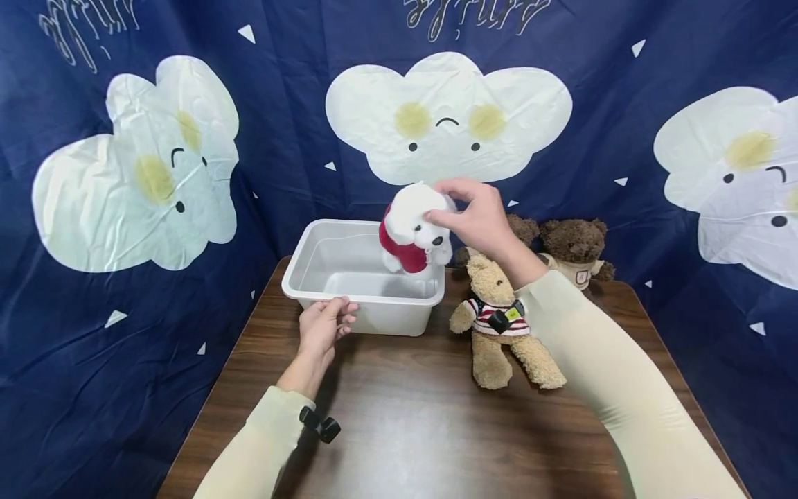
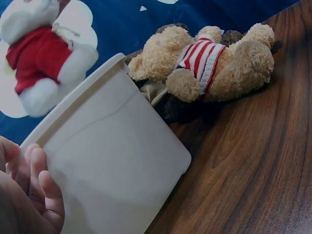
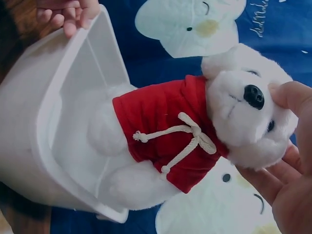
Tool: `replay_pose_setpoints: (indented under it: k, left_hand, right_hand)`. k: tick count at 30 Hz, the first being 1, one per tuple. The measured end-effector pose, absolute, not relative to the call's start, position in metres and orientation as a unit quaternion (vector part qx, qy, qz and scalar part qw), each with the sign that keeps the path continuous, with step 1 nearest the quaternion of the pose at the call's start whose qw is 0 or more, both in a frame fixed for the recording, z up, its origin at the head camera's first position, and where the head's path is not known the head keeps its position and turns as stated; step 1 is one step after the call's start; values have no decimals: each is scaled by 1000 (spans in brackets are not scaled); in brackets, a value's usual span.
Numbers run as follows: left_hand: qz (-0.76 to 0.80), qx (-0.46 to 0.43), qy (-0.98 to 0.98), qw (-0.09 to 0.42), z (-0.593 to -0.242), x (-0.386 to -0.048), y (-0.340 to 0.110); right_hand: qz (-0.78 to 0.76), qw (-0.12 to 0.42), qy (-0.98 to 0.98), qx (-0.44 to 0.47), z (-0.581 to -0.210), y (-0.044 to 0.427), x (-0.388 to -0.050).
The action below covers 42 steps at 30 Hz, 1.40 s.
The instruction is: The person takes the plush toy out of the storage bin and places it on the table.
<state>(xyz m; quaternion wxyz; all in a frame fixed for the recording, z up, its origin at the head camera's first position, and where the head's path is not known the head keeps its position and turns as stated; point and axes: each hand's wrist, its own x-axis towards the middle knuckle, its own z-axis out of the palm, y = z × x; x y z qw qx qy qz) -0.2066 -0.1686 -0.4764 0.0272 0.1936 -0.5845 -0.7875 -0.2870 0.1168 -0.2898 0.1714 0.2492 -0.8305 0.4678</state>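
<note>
A white plush dog [image 1: 413, 208] in a red top with a white cord bow hangs over the right part of a light grey plastic bin [image 1: 389, 317]. My right hand [image 1: 481, 220] grips it by the head, thumb beside the muzzle and fingers behind, as the right wrist view shows. The dog's legs [image 3: 139, 187] dangle at the bin's opening. At the near rim, my left hand [image 1: 321, 327] holds the bin with the thumb over the edge and the other fingers curled below it.
A tan teddy bear [image 1: 491, 353] in a striped top lies right of the bin, under my right forearm. Behind it sits a dark brown bear [image 1: 572, 239], with another partly hidden by my hand. A blue curtain [image 1: 287, 152] with cloud prints surrounds the wooden table [image 1: 399, 423].
</note>
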Motion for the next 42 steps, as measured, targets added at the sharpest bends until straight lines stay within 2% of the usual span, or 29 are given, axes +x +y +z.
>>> replay_pose_setpoints:
  k: [12,18,32,42]
  left_hand:
    - [-788,197,-583,26,-477,-209,-168]
    - [-788,195,-583,27,-477,-210,-171]
    - [-788,191,-585,20,-483,-211,-168]
    - [-791,187,-582,25,-482,-213,-170]
  right_hand:
    - [448,249,-842,170,-275,194,-265]
    - [432,287,-843,141,-279,238,-256]
    - [365,327,-870,52,-309,330,-225]
    - [331,328,-883,-49,-343,377,-196]
